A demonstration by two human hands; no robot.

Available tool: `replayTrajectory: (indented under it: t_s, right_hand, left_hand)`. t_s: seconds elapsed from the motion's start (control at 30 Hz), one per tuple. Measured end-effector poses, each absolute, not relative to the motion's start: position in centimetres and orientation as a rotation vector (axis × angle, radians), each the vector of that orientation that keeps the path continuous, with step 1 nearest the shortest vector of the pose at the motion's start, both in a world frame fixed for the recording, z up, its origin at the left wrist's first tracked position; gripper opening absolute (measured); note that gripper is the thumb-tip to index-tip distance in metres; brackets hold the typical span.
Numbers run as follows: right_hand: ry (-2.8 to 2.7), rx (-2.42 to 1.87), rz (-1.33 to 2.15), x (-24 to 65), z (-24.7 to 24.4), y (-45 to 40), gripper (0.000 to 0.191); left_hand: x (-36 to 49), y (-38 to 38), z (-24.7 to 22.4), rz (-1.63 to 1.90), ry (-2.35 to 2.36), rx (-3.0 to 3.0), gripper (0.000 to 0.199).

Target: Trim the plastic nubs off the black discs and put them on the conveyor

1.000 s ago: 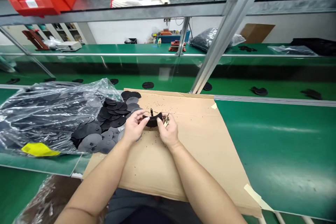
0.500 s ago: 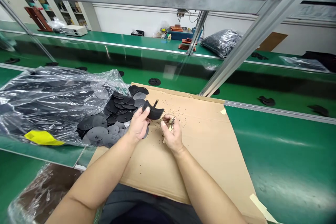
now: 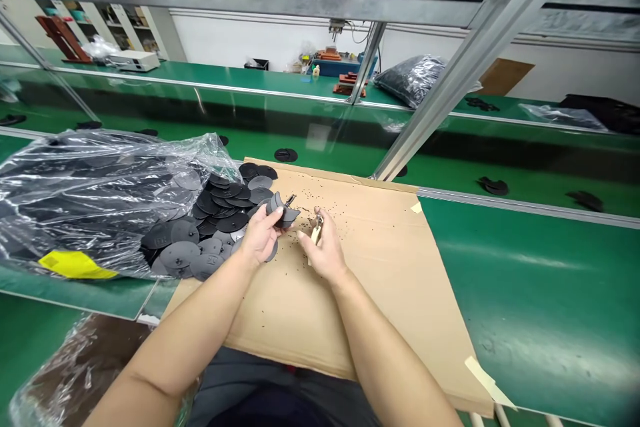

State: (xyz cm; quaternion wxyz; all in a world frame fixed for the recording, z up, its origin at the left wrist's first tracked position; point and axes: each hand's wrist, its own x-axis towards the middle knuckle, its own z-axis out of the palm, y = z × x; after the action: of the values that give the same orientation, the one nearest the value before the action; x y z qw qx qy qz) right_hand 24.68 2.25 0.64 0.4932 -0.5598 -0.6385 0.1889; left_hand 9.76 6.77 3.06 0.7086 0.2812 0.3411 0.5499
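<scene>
While I watch the left hand (image 3: 259,236): its grip is nearly closed, thumb and fingertips pinching a bent black disc (image 3: 279,207) with a thin stem (image 3: 291,199) poking up from it.

Right hand (image 3: 323,255): its grip is curled partway shut on a small brass-and-cream fitting (image 3: 317,232). I can't make out exactly what that piece is from here, and it sits just apart from the disc.

Position: the disc is up off a cardboard sheet (image 3: 370,293), held just beside a heap of black and grey discs (image 3: 200,230) spilling from a clear plastic bag (image 3: 90,203).

Handling: I'd judge the disc light and soft, probably rubber, since it's flexing under a light pinch. Its thin edge could slip, so I'd take it by the curved body and keep off the stem.

Around the hands: black specks (image 3: 350,203) are scattered over the cardboard, which lies on a green tabletop (image 3: 525,293).
</scene>
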Motion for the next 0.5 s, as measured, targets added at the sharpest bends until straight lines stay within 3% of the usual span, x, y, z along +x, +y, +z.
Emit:
replayTrajectory:
  t_s: [0.5]
  right_hand:
    - [-1.598, -1.372, 0.292, 24.55, 1.58, 2.2, 0.035]
  left_hand:
    - [9.37, 6.89, 3.34, 1.186, 0.777, 0.514, 0.03]
